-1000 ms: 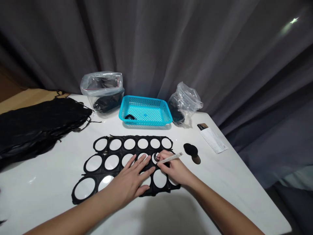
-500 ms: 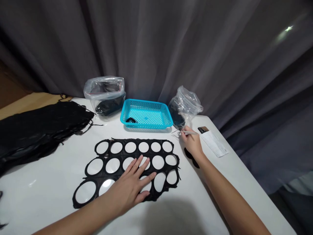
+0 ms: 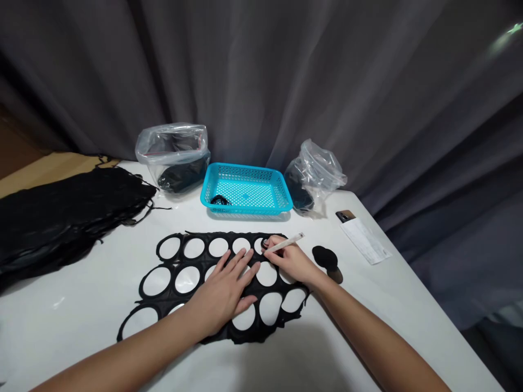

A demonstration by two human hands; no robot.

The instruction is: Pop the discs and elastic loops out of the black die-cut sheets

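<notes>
Bare desk (image 3: 351,337) lies on the near side of both hands, giving the forearms room; its front edge is out of view. The left hand (image 3: 223,299) rests palm down, fingers spread apart and gripping nothing, across the middle of a black sheet with round holes (image 3: 202,262), probably to keep it flat and stop it sliding. To the right of those fingers, the right hand (image 3: 292,267) has its fingers clamped on a slim pale tool (image 3: 286,242), held slantwise like a pen, likely for fine control; its tip is down at the sheet's far row, near the right end. Whether the tip grips anything is hard to tell.

Right of the right fingers, black discs (image 3: 324,256) overlap, clear of the wrist. Farther right, a paper (image 3: 365,241) partly covers a phone (image 3: 345,216) near the desk's slanting right edge. A narrow bare strip separates the sheet from the blue basket (image 3: 246,209) straight beyond the fingers, with black cord (image 3: 220,201) in its corner. Clear bags (image 3: 172,158) flank the basket, and a black heap (image 3: 73,209) takes up the far left, leaving bare desk between it and the sheet.
</notes>
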